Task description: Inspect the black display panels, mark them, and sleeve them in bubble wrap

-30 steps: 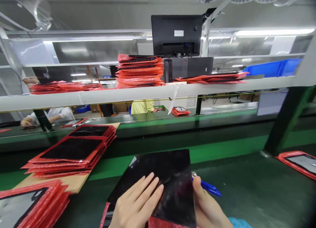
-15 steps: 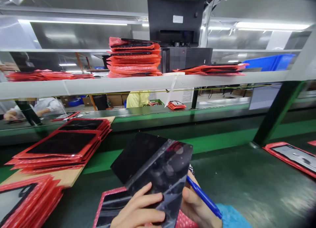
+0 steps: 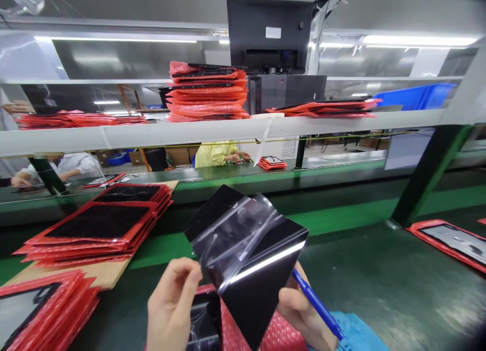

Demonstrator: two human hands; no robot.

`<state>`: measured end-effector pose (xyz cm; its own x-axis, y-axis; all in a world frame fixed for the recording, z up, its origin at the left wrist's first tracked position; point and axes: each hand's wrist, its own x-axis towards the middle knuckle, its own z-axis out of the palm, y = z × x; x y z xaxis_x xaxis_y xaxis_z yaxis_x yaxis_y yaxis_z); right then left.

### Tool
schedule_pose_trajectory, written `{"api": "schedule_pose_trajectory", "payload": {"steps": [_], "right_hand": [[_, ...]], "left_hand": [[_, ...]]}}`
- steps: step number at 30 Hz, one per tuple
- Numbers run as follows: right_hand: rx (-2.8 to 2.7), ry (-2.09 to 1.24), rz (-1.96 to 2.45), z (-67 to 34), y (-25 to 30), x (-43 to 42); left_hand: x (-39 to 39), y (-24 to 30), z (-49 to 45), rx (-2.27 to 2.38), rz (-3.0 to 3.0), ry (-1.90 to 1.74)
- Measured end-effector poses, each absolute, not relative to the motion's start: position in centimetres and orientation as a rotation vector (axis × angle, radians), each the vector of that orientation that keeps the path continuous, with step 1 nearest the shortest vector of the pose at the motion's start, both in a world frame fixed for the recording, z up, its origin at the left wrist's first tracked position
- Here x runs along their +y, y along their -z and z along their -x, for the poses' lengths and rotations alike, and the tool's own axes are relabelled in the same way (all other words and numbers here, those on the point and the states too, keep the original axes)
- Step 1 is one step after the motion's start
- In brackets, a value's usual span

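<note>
Both hands raised | left [image 3: 172, 303] pinches clear film [image 3: 231, 239] | right [image 3: 299, 310] grips black panel [image 3: 261, 270], blue pen [image 3: 317, 305]

L side: stacks of red-bagged panels [image 3: 94, 229] on board, block reach | near L corner: further red stack [image 3: 41, 310] | ctr front: black panel [image 3: 250, 255] w/ loose film tilted up, fills space ahead of hands | R: green mat [image 3: 379, 285] open to red tray [image 3: 451, 242] at far R | overhead: shelf [image 3: 228, 130] limits upward room
</note>
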<state>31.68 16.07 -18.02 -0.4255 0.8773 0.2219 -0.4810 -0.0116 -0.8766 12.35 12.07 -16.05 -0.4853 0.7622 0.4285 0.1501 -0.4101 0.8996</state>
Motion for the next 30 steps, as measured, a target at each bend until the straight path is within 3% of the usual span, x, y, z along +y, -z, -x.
{"api": "schedule_pose_trajectory", "payload": {"steps": [3,6,13,23,30], "right_hand": [[-1.076,-1.690,0.364,-32.4,18.4,16.3],[-1.068,-1.737,0.310,-32.5,18.4,16.1],[-1.086,-1.865,0.201,-31.6,17.8,15.3],[-1.474,-1.921,0.159,-29.8,16.7,14.9],[-1.335,-1.868,0.118,-28.6,17.1,14.5]], "left_hand": [[13.0,16.0,-10.5,1.327,-1.172,-1.738],[13.3,15.8,-10.3,0.991,-0.876,-1.623],[12.0,14.5,-12.4,0.764,-0.302,-1.871],[12.5,15.2,-11.6,0.699,-0.369,-2.104],[12.5,15.0,-11.3,0.753,-0.363,-2.195]]}}
